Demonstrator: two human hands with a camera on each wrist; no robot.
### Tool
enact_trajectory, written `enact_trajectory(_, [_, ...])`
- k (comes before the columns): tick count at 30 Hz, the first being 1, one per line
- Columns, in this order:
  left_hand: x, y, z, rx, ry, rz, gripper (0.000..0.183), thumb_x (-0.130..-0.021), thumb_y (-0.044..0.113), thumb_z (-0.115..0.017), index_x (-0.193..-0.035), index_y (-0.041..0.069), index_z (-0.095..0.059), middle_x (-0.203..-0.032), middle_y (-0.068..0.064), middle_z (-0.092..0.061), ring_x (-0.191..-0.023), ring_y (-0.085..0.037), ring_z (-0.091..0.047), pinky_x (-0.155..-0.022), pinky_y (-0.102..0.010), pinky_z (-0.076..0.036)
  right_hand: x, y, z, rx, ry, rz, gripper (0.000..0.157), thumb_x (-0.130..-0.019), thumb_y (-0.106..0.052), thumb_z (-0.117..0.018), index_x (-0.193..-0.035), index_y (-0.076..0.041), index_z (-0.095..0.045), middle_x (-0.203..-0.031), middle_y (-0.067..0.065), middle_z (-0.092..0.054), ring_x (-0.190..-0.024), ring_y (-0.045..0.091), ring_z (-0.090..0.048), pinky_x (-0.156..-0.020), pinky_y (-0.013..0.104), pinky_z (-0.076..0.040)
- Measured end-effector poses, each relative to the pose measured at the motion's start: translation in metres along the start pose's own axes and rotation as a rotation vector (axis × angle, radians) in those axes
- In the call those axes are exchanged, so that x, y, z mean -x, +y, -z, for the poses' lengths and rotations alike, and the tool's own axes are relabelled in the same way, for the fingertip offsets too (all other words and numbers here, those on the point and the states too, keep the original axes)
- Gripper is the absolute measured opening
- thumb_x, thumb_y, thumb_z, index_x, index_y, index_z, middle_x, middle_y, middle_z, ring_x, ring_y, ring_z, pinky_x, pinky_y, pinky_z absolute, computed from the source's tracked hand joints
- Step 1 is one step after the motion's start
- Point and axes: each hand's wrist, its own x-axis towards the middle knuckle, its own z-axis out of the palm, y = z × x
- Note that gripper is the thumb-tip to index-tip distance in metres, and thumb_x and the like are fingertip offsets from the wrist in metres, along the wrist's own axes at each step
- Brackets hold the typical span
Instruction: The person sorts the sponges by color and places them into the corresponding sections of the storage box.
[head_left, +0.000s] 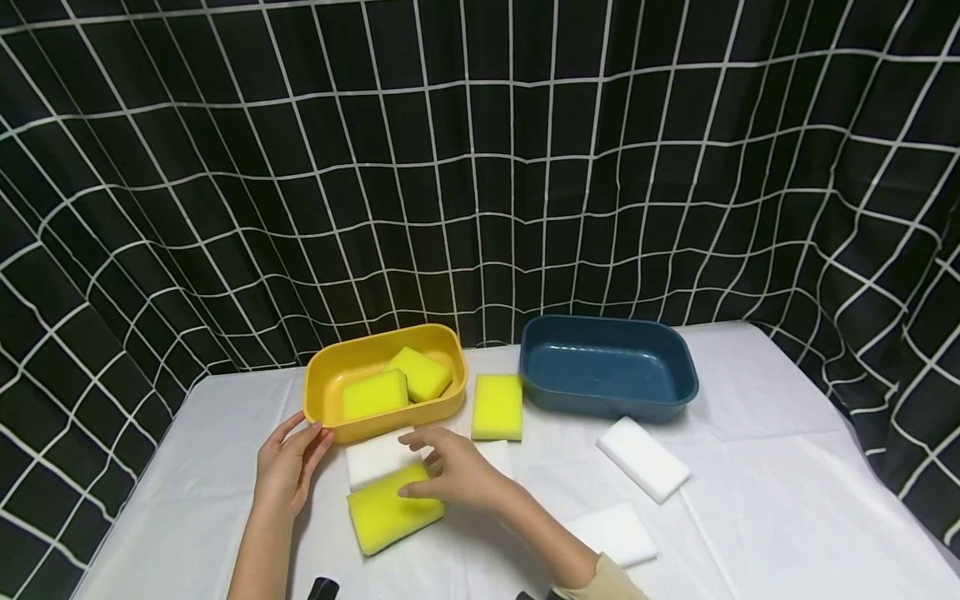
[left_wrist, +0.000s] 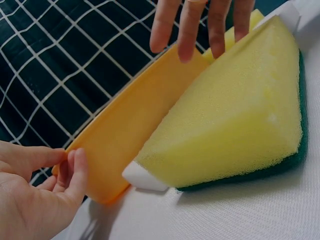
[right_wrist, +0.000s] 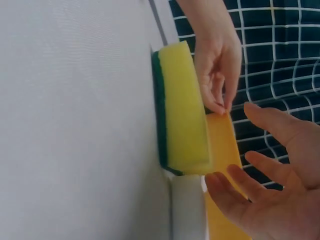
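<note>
- A person's left hand (head_left: 288, 462) pinches the near left corner of a yellow box (head_left: 360, 354) at left of center, thumb and fingers meeting on its rim.
- The right hand (head_left: 453, 471) hovers at lower center, fingers spread and gripping nothing, just above the front sponge (head_left: 386, 521).
- That yellow sponge lies at lower center on the white-covered desk (head_left: 787, 467), its green layer facing down in the wrist views. It sits right against a white block (head_left: 371, 462); whether it rests partly on it is hard to tell.
- Foam like this should be light, soft and springy, neither fragile nor slippery, with the green side likely stiffer. A gentle pinch across its two long edges looks the surest hold.
- The box appears to be thin, stiff plastic, light and somewhat smooth; its rim offers a natural grip.
- Inside it, two sponges (head_left: 372, 395) lie together, one leaning on the other. Another yellow sponge (head_left: 497, 407) lies between the yellow box and a blue box (head_left: 600, 333), right of center.
- More white blocks (head_left: 643, 460) lie toward the lower right.
</note>
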Motion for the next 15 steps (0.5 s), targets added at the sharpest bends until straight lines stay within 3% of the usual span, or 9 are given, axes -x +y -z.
enact_trajectory(9, [0.0008,-0.0002,-0.0004,-0.007,0.010,0.000,0.064,-0.108,0.006,-0.059,-0.164,0.004,-0.029,-0.100,0.005,-0.065,-0.088,0.000,-0.070,-0.094,-0.019,-0.060,0.0021,0.0033,-0.0033,0.024,-0.041,-0.042,0.067,-0.085,-0.014,-0.090,-0.143,-0.001,-0.061,-0.141,0.016,-0.062,-0.118,0.035,-0.064,-0.094,0.035,-0.058])
enact_trajectory(15, [0.0004,0.0000,0.0001,-0.007,0.009,-0.001,0.064,-0.108,0.007,-0.059,-0.164,0.004,-0.029,-0.100,0.005,-0.066,-0.088,0.000,-0.071,-0.094,-0.019,-0.060,0.0026,0.0071,-0.0044,0.082,-0.069,-0.032,0.071,-0.081,-0.015,-0.093,-0.144,-0.003,-0.061,-0.138,0.014,-0.062,-0.119,0.032,-0.061,-0.102,0.039,-0.055])
